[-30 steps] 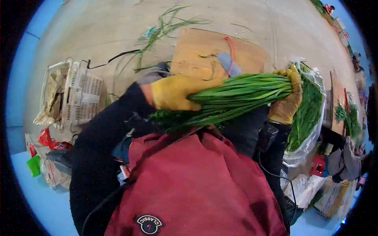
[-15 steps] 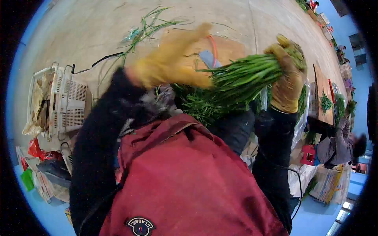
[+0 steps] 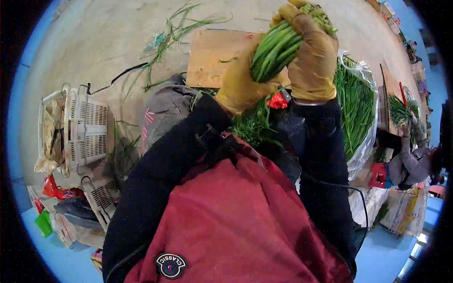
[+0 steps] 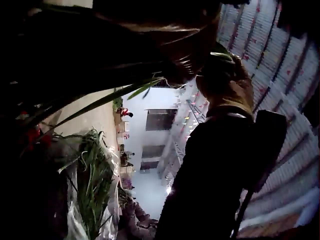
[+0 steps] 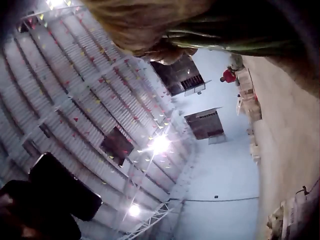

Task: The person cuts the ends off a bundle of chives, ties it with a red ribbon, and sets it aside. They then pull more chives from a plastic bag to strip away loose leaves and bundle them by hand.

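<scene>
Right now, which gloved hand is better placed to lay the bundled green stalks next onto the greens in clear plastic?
Probably the right hand: it grips the stalks and is nearer the bagged greens.

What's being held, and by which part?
A green bundle: the right hand grips it near its upper end in the head view. The left hand is at the lower part; its grip can't be told.

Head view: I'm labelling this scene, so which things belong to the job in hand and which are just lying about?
Seem to belong:
bunch of greens, gripped by the right hand
bagged greens
flat board, probably

Apparently lying about:
stray stalks on the floor
white basket
red plastic
</scene>
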Motion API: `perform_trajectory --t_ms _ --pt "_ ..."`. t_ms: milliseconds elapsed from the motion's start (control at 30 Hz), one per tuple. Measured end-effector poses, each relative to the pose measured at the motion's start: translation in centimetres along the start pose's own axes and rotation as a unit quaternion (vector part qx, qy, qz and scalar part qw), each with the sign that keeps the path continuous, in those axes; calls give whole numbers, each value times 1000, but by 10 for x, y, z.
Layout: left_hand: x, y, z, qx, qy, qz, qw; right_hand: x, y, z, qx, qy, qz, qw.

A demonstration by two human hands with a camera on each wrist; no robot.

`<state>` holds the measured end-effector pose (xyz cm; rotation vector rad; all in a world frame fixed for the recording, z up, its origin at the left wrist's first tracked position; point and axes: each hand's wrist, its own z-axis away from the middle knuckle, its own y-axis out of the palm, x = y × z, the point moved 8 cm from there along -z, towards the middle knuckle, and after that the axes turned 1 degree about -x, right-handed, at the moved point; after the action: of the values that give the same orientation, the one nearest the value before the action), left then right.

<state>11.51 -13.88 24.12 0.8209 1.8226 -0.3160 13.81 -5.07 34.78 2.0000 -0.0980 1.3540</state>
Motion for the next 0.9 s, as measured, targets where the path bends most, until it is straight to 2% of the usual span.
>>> perform_trajectory --t_ms 33,133,167,267,300,433,500,533,567,600,667,733,767,800,867,900 --pt "6 -1 -1 5 -43 16 999 -4 -1 -4 -9 12 1 1000" --pt "3 -4 -4 0 0 33 999 -12 -1 -11 13 18 -21 1000" --pt "-1 -3 -5 -22 42 100 994 -14 1 -11 15 24 -22 999" --pt "0 -6 -14 -6 43 63 997 -17 5 -17 18 31 -1 999" --pt "-7 -8 -15 -2 -28 8 1000 -18 6 -19 22 33 2 999" --pt "-19 -20 -29 -102 47 -92 989 4 31 -14 -13 55 55 997" --pt "-17 -26 -31 -136 66 -73 986 -8 27 -31 111 56 51 991" --pt "-14 -30 -32 -152 76 -64 983 -10 31 -36 186 28 17 982" --pt "-10 -36 -38 -98 101 -179 974 -8 38 -37 258 -1 -18 966" --pt "7 -48 -35 -172 90 67 979 -11 34 -37 260 -3 -1 966" --pt "17 -73 -37 -170 21 -23 985 -16 27 -36 263 -8 32 964" --pt "5 -76 -37 -162 -17 83 983 -50 -33 -48 271 -32 32 961" --pt "3 -88 -35 -165 -9 18 986 -66 -49 -36 250 73 112 959" --pt "-2 -93 -28 -223 -13 70 972 -93 -73 -29 257 153 218 929" --pt "-9 -119 -24 -269 -1 -44 962 -121 -109 -2 240 156 322 903" --pt "-20 -128 -21 -279 -7 -50 959 -142 -139 11 216 199 379 878"
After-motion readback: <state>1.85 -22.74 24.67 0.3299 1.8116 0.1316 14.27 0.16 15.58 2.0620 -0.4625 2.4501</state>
